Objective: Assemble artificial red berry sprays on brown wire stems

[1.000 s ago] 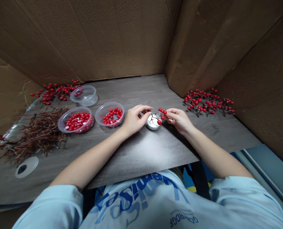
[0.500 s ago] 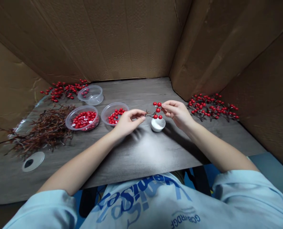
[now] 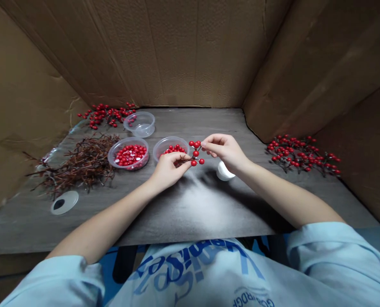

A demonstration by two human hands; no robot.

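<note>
A sprig of red berries on a dark stem (image 3: 195,152) is held in the air between my hands, above the dark wood-grain table. My left hand (image 3: 169,169) grips the stem end of the sprig. My right hand (image 3: 224,149) pinches the sprig's upper part near the berries. A small white cup (image 3: 224,171) stands just below my right hand, partly hidden by it. Close behind my left hand sits a transparent plastic tub of loose red berries (image 3: 170,146).
Another tub of berries (image 3: 128,153) and a nearly empty tub (image 3: 139,124) stand at back left, near a berry-sprig pile (image 3: 106,115) and bare brown twigs (image 3: 81,164). A holed disc (image 3: 64,202) lies front left. More sprigs (image 3: 301,155) lie right. Cardboard walls (image 3: 190,51) surround the table (image 3: 196,209).
Both hands have moved left with the sprig, which now lies left of the white cup instead of above it. The camera view has also shifted, and the sprig has turned in my fingers.
</note>
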